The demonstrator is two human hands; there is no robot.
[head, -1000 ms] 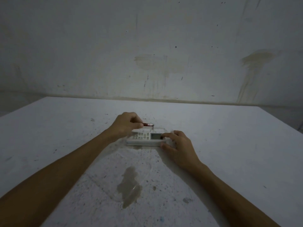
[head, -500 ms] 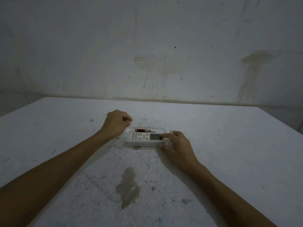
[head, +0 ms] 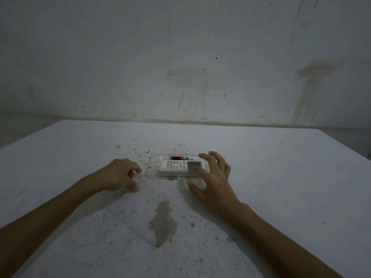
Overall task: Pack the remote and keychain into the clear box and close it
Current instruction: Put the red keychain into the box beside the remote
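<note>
Head view: the remote (head: 181,167) lies in the clear box (head: 160,173), the keychain (head: 179,157) just behind it — right hand (head: 214,182) spread wide over its end, left hand (head: 118,175) loosely curled, empty, on the table (head: 281,177).

Two bare forearms, reaching from the near corners toward the middle of the scene and converging as they go. Left hand (head: 120,175) knuckles-up, fingers curled loosely inward, thumb tip low beside them, closed on nothing that can be made out. Right hand (head: 212,181) farther along and slightly higher, palm down, fingers (head: 207,159) spread and arched, thumb stretched out to the left, no grip on anything visible. Both wrists straight, in line with their forearms. Hands well apart, left nearer than right.
</note>
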